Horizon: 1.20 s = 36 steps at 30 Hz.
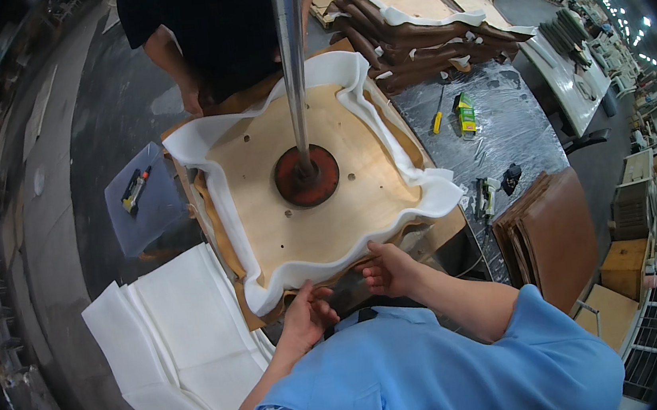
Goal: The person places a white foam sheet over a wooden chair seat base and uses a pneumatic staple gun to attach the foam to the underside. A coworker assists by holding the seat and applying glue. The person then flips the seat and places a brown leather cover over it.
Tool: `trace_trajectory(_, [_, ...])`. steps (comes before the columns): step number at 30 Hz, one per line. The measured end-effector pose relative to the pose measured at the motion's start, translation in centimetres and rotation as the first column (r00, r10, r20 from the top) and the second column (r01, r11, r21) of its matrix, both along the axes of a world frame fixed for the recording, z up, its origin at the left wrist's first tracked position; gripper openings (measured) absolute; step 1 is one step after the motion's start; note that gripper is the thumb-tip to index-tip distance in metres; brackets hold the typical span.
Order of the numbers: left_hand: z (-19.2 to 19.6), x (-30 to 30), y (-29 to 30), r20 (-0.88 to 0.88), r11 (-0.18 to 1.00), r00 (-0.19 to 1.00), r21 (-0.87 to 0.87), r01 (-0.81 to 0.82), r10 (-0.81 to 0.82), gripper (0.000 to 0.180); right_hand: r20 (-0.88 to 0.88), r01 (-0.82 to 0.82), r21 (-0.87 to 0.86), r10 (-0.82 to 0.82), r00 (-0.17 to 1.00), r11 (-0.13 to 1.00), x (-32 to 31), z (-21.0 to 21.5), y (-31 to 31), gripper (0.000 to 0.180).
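A plywood board [255, 189] with small holes lies before me, ringed by upturned white padding [288, 275]. Brown cover material [223, 232] shows outside the padding. A round dark-red press disc [324, 175] on an upright metal rod [291, 65] rests against the board's middle. At the near edge of the padding is my left hand [302, 320], its thumb raised by the rim and its fingers loosely bent and apart. My right hand [391, 270] is farther right along that edge, thumb up at the padding, fingers loosely curved. Neither hand visibly holds anything.
Across the board stands a person in dark clothes, one hand [193, 99] by the far left corner. White padding sheets [172, 317] lie at left, near a clear sheet [126, 226] bearing a tool. A plastic-wrapped table [488, 124], stacked brown panels [556, 237] and covered boards [408, 44] stand right.
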<state>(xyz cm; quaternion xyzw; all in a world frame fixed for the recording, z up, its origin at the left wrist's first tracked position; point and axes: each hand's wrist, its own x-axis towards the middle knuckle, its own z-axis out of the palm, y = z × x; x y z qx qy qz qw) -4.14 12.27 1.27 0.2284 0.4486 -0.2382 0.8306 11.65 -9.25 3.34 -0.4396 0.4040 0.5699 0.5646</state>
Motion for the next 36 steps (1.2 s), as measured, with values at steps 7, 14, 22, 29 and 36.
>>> trace_trajectory(7, [1.1, 6.5, -6.1, -0.175, 0.999, 0.984, -0.033, -0.011, 0.005, 0.076, -0.031, -0.26, -0.012, 0.26, 0.965, 0.966, 3.4, -0.5, 0.8, 0.077])
trace_trajectory(14, [0.9, 8.8, -8.2, -0.227, 0.923, 0.974, 0.378, 0.067, 0.022, 0.066, 0.003, -0.482, 0.018, 0.482, 0.876, 0.876, 4.7, -1.2, 1.8, 0.068])
trace_trajectory(22, [0.0, 6.5, -10.4, 0.039, 0.845, 0.998, 0.531, -0.07, 0.059, 0.062, 0.505, -0.53, -0.102, 0.503, 0.702, 0.842, 2.4, -0.9, -1.0, 0.059])
trace_trajectory(29, [-0.7, 5.6, -11.7, 0.188, 0.797, 0.982, 0.589, -0.134, 0.027, 0.066, 0.709, -0.482, -0.088, 0.395, 0.585, 0.872, 0.5, -1.3, -3.0, 0.063])
trace_trajectory(36, [-0.1, 6.7, -10.2, 0.113, 0.869, 0.992, 0.484, -0.106, 0.058, 0.06, 0.344, -0.268, 0.059, 0.232, 0.91, 0.962, 4.9, 1.2, -7.3, 0.061])
